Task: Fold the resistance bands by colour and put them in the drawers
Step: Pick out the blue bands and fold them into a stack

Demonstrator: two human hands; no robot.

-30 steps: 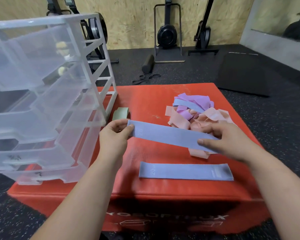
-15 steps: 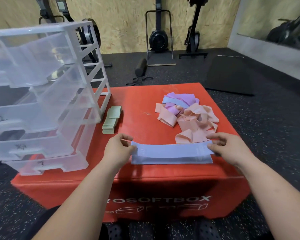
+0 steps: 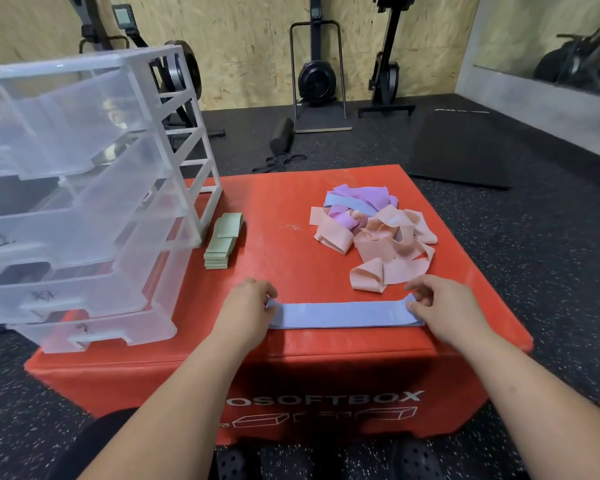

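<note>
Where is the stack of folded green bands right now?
Head view: the folded green bands lie left of centre on the red box, right beside the clear drawer unit, well left of the loose pink and purple pile.

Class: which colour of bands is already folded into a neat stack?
The green bands, stacked beside the drawers. The pink bands and purple bands lie tangled in a pile; the front blue band lies flat.

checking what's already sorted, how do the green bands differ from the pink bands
The green bands lie folded flat in a neat stack; the pink bands lie loose and crumpled in a heap. The green bands sit close beside the drawer unit, alone; the pink bands sit farther right, tangled with purple bands. Both rest on the red box, outside the drawers.
</note>
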